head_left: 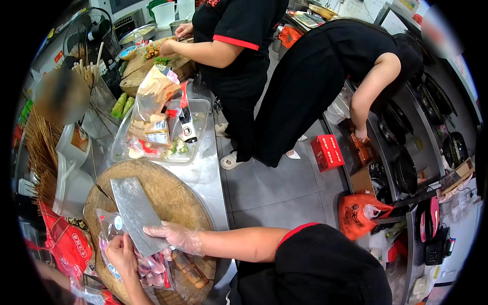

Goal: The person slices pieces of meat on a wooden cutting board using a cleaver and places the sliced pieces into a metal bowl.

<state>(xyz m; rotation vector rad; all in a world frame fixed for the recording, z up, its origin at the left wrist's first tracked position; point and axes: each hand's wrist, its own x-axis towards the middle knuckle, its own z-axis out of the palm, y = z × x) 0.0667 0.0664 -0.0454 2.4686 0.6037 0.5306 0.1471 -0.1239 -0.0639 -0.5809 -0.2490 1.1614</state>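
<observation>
My right hand, in a clear plastic glove, grips a cleaver where its broad steel blade meets the wooden handle. The blade slants over a printed clear plastic bag. Pinkish pieces that look like raw meat show inside the bag. Bare, my left hand pinches the bag close beside the blade's edge; whether its fingers touch the steel I cannot tell. Bag and cleaver are over a thick round wooden chopping block with a crack in its top.
Beyond the block, a clear plastic tray holds packaging and a bottle. White tubs and bundled skewers line the left. One co-worker handles food at another block; another bends towards shelves. A red box stands on the floor.
</observation>
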